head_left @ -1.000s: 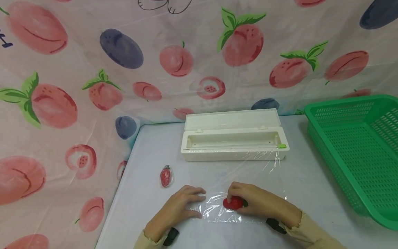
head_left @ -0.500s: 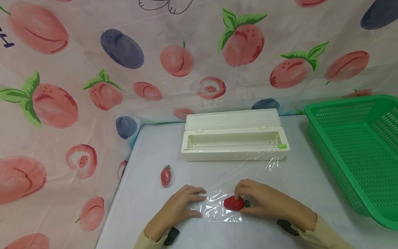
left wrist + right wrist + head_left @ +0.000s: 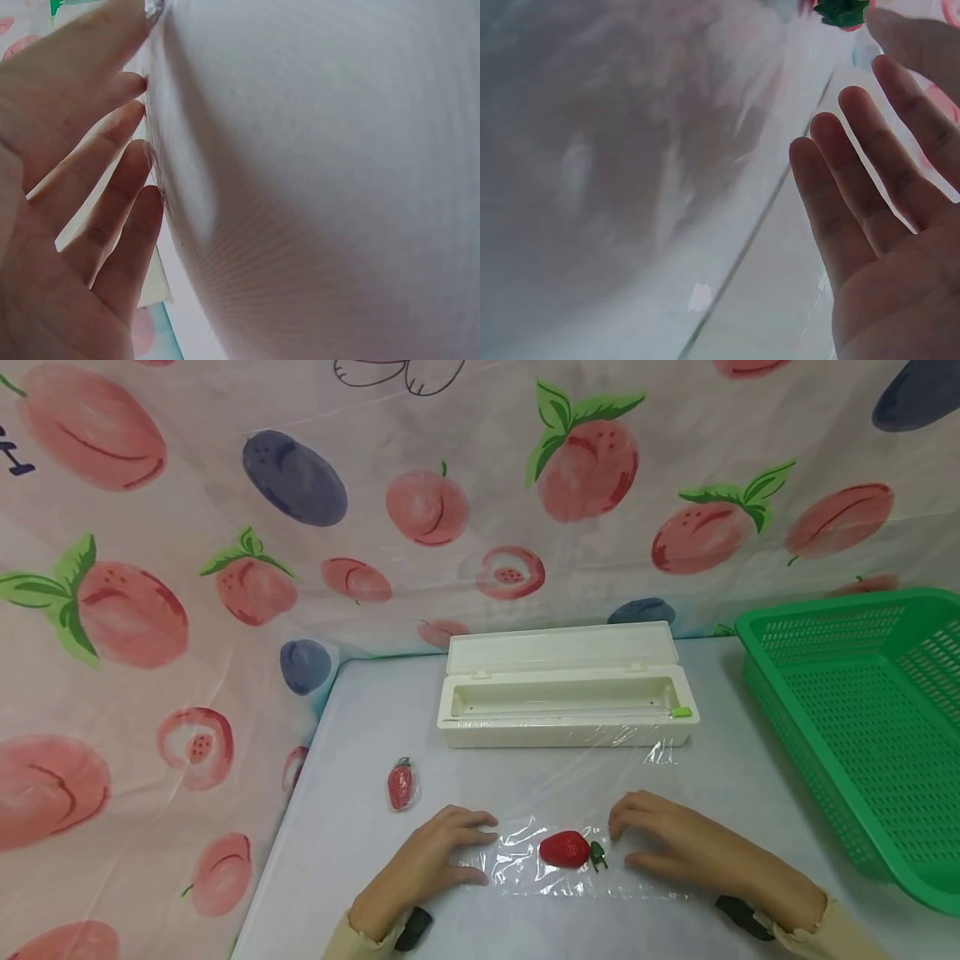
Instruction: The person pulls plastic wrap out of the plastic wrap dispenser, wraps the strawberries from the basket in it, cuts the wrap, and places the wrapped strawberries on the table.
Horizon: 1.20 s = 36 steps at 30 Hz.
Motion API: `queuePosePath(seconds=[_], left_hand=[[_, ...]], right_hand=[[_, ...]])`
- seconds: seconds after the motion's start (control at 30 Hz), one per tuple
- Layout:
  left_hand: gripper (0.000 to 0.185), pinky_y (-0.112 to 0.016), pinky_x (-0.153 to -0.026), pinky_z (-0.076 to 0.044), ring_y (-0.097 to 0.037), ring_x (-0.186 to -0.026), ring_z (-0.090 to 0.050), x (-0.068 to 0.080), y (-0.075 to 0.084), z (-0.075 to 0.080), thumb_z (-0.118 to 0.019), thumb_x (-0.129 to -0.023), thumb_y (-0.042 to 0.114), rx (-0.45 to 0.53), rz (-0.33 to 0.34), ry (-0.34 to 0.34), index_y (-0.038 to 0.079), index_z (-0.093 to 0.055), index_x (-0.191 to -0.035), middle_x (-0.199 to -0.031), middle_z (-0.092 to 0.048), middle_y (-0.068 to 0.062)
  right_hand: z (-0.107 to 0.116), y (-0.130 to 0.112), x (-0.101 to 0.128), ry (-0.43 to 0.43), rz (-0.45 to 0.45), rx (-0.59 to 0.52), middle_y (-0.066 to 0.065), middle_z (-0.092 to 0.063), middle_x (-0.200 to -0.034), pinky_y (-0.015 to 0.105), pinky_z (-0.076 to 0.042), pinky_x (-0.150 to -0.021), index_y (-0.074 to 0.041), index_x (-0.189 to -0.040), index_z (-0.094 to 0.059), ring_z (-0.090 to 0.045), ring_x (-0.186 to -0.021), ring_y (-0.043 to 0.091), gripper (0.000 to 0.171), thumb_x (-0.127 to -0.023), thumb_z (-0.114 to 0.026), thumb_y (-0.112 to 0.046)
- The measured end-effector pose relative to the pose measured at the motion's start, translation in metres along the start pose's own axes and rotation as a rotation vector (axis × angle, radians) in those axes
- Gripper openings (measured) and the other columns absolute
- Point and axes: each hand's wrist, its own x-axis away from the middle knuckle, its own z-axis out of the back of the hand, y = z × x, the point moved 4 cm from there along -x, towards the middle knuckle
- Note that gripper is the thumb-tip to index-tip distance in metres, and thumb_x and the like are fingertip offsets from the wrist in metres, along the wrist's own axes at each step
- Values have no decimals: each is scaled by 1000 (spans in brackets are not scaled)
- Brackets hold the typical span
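Lying on clear film (image 3: 517,878) in front of the white box (image 3: 562,736), a red strawberry (image 3: 564,849) has its tip to the left and its green leaf cap (image 3: 597,855) to the right. The film runs forward from the box's front edge and is wrinkled and shiny around the fruit. The left hand (image 3: 438,853), in front of the box's left end, has its fingers spread and slightly bent, fingertips at the film's left edge; whether they press on it I cannot tell. The right hand (image 3: 675,847), in front of the box's right end, is just beside the leaf cap, its fingers parted and gripping nothing; whether they touch the film I cannot tell.

To the front left of the box lies a second strawberry, the wrapped one (image 3: 401,785), in clear film. The box's lid (image 3: 562,647) is tipped back behind it, and a bright green slider (image 3: 681,712) sits at its front right corner. To the box's right stands a green basket (image 3: 795,743). Behind the box hangs a fruit-print cloth (image 3: 465,435); far to the box's left, dark lettering (image 3: 15,460) on it is cut by the view's edge, too partial to read.
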Motion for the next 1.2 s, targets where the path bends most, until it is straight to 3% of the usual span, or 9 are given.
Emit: queuePosePath(seconds=[0.37, 0.73, 0.93, 1.07, 1.2], left_hand=[[48, -33, -107, -46, -11, -126, -51, 0, 0, 0, -85, -78, 27, 4, -3, 0, 17, -72, -123, -135, -59, 12], [49, -33, -108, -45, -12, -127, -51, 2, -3, 1, -85, -78, 26, 33, -35, 4, 15, -71, -123, -136, -59, 11], [52, -33, -109, -43, -13, -129, -49, 4, -10, 2, -88, -74, 28, 105, -82, -15, 19, -71, -123, -138, -57, 11], [46, -33, -111, -41, -14, -132, -47, 6, -15, 4, -91, -68, 31, 168, -135, -44, 23, -74, -110, -141, -56, 10], [34, -35, -113, -38, -15, -134, -45, 7, -17, 6, -92, -67, 26, 222, -122, -92, 27, -72, -95, -143, -54, 10]], right_hand=[[-3, 12, 25, -1, 62, 40, -9, -60, -114, 17, -46, -94, -26, -104, -64, -54, -107, 11, 46, -67, -89, -13], [-5, 18, 36, -75, 9, -14, -8, -56, -123, 15, -45, -96, -29, -109, -63, -51, -114, 11, 49, -68, -90, -23], [-5, 20, 40, -66, 72, -36, -5, -55, -128, 11, -40, -97, -28, -112, -62, -49, -117, 11, 54, -67, -90, -34], [-5, 23, 43, -67, 94, -58, -4, -54, -130, 10, -39, -98, -29, -112, -61, -48, -119, 11, 52, -69, -89, -36], [-4, 25, 45, -83, 90, -77, -3, -55, -131, 13, -42, -98, -33, -107, -62, -49, -119, 12, 44, -71, -88, -33]])
